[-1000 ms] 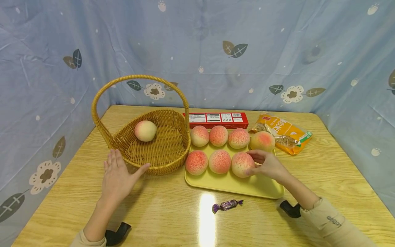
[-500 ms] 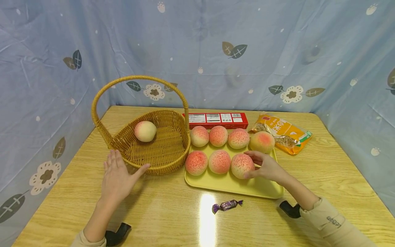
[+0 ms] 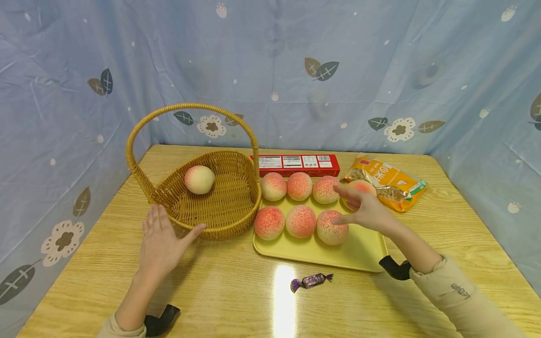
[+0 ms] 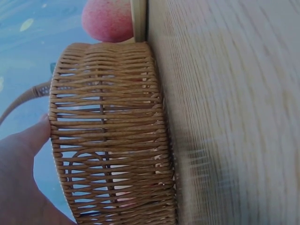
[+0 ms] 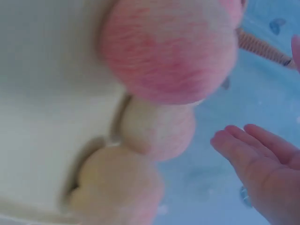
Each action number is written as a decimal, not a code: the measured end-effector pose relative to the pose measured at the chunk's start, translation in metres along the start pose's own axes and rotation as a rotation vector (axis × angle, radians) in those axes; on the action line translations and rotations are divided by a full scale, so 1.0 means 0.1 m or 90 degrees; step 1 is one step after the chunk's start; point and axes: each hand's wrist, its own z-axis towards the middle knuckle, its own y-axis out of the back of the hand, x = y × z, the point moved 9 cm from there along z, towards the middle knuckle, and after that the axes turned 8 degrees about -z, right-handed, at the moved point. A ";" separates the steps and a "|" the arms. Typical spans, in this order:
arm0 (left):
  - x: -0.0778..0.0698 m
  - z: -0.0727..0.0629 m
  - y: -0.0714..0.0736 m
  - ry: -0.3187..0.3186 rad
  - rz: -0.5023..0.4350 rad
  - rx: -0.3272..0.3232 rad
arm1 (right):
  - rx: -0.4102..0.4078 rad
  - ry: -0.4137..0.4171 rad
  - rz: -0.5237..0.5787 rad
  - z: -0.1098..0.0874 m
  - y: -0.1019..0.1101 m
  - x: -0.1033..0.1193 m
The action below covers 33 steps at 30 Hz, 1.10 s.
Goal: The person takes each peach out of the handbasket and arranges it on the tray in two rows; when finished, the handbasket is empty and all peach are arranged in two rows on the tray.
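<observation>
My left hand (image 3: pixel 162 244) lies with straight fingers against the near left side of a woven basket (image 3: pixel 228 228), its thumb at the rim in the left wrist view. One pale peach (image 3: pixel 199 180) sits inside that basket, under the tall arched handle. Over the right part of a yellow tray (image 3: pixel 359 256) hovers my right hand (image 3: pixel 367 211), thumb and fingers spread, holding nothing. Below its thumb is the rightmost front-row peach (image 3: pixel 332 227). Its fingers partly cover the back-right peach (image 3: pixel 362 188). In the right wrist view the fingers (image 5: pixel 253 154) stand apart from the peaches.
More peaches (image 3: pixel 300 221) stand in two rows on the tray. Behind it lie a red box (image 3: pixel 296 164) and, to the right, an orange snack bag (image 3: pixel 389 180). A purple wrapped candy (image 3: pixel 313 280) lies in front of the tray. A blue curtain (image 3: pixel 270 70) encloses the table.
My right hand has let go of the rightmost front-row peach and risen up and back over the tray, fingers spread. The peach stays in place. My left hand has not moved.
</observation>
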 end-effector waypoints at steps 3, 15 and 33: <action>0.01 0.00 -0.01 0.001 -0.001 0.002 | -0.011 0.021 0.017 0.05 0.00 0.17; -0.01 0.01 -0.02 -0.006 -0.004 0.002 | -0.001 0.064 -0.005 0.41 -0.22 0.77; -0.01 0.01 0.00 -0.007 0.008 0.005 | 0.022 0.140 -0.186 1.25 -0.73 1.64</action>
